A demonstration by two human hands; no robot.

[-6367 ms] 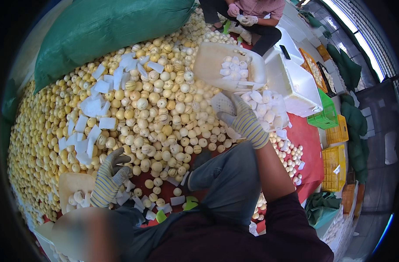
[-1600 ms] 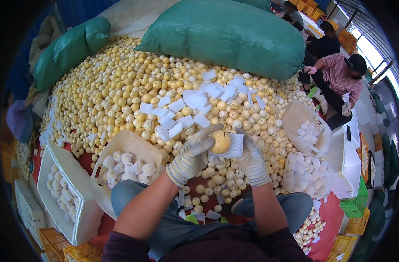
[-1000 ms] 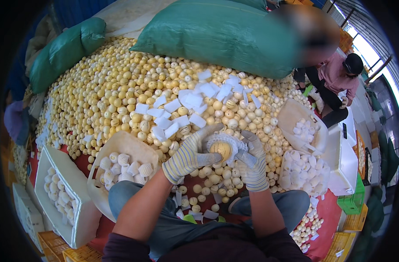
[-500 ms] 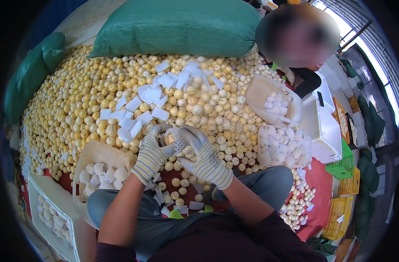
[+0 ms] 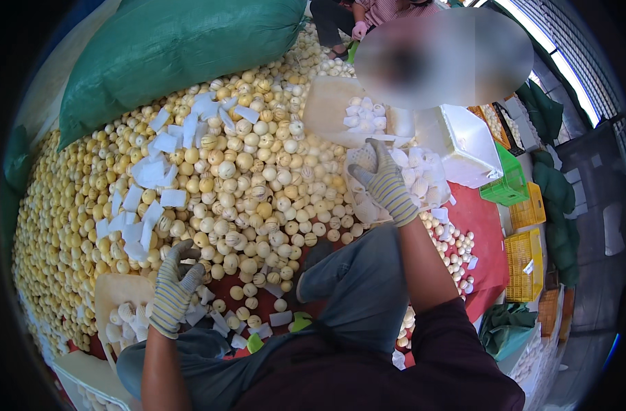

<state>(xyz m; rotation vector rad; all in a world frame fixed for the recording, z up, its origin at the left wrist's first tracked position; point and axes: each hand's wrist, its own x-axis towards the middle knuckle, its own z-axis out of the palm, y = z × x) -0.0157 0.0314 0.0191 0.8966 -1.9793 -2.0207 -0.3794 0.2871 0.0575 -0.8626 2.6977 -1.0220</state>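
Right hand (image 5: 385, 185): thumb and fingers pinching what looks like a wrapped fruit (image 5: 363, 160) over the edge of the right tub (image 5: 364, 208), seemingly held by its sides so the netting stays put. Left hand (image 5: 172, 291): fingers spread, half curled, nothing in them, beside the left tub (image 5: 121, 286). Foam sleeves (image 5: 150, 171) lie on the loose fruit (image 5: 238, 171) before you, probably to keep both within reach.
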